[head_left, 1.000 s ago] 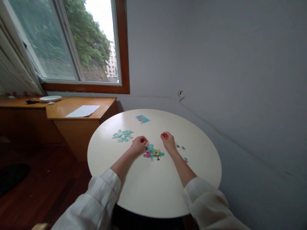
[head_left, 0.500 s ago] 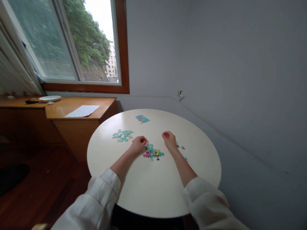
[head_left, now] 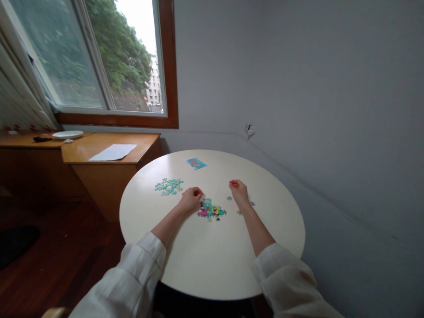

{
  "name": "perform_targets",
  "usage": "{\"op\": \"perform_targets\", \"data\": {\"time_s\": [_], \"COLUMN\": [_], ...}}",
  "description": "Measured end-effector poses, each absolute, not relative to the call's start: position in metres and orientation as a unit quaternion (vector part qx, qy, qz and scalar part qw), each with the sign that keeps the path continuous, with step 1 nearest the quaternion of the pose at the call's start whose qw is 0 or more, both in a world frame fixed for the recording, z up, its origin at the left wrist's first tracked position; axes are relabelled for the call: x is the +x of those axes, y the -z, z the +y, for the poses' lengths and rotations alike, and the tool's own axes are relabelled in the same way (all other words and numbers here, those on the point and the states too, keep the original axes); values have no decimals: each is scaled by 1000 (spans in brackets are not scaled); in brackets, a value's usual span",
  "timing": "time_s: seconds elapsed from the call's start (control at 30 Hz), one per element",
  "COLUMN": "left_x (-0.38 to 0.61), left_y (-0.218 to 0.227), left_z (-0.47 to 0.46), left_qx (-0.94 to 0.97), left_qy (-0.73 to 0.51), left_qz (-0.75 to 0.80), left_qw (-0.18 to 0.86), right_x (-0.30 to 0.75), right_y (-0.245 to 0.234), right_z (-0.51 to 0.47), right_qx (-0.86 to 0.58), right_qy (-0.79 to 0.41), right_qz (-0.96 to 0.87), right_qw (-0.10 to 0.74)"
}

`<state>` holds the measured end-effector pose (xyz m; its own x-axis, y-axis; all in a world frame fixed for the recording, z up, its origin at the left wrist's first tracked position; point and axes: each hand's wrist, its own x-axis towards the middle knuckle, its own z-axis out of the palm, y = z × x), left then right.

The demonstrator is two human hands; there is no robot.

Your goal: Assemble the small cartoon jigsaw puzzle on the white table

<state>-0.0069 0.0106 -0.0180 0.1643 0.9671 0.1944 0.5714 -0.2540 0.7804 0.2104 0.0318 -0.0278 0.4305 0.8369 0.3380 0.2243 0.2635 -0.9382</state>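
Observation:
A partly joined jigsaw puzzle (head_left: pixel 212 211) lies on the round white table, its picture showing a yellow cartoon figure and pink and teal patches. Just beyond its upper left edge, my left hand (head_left: pixel 191 198) is closed in a pinch; whatever is between the fingertips is too small to make out. My right hand (head_left: pixel 239 191) hovers to the right of the puzzle, fingers curled together, their contents hidden. Close by it are a loose teal puzzle piece (head_left: pixel 229 198) and another piece (head_left: pixel 252 203), partly behind the wrist. The right forearm covers part of a yellowish piece (head_left: pixel 239 212).
Several loose teal pieces form a pile (head_left: pixel 168 186) on the table's left side. A small picture card (head_left: pixel 196 163) rests near the far edge of the table (head_left: pixel 212 269). Left of it stands a wooden desk (head_left: pixel 142 148) with a paper sheet (head_left: pixel 114 152) and a white plate (head_left: pixel 68 134).
My right hand has shifted a little to the right and away from me, uncovering a teal piece on its left. The left hand stays almost in place.

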Motion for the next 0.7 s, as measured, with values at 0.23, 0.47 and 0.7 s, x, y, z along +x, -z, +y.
{"op": "perform_targets", "data": {"time_s": [0.23, 0.47, 0.7], "left_x": [-6, -7, -7], "left_y": [15, 14, 12], "left_z": [9, 9, 7], "left_qx": [708, 708, 706], "left_qy": [-352, -349, -351], "left_qz": [542, 543, 544], "left_qw": [286, 286, 286], "right_x": [218, 223, 242], "right_y": [22, 17, 13], "right_z": [30, 28, 23], "right_qx": [-565, -574, -608], "right_qy": [-244, -245, -234], "right_qz": [-457, -434, -403], "right_qw": [642, 650, 643]}}
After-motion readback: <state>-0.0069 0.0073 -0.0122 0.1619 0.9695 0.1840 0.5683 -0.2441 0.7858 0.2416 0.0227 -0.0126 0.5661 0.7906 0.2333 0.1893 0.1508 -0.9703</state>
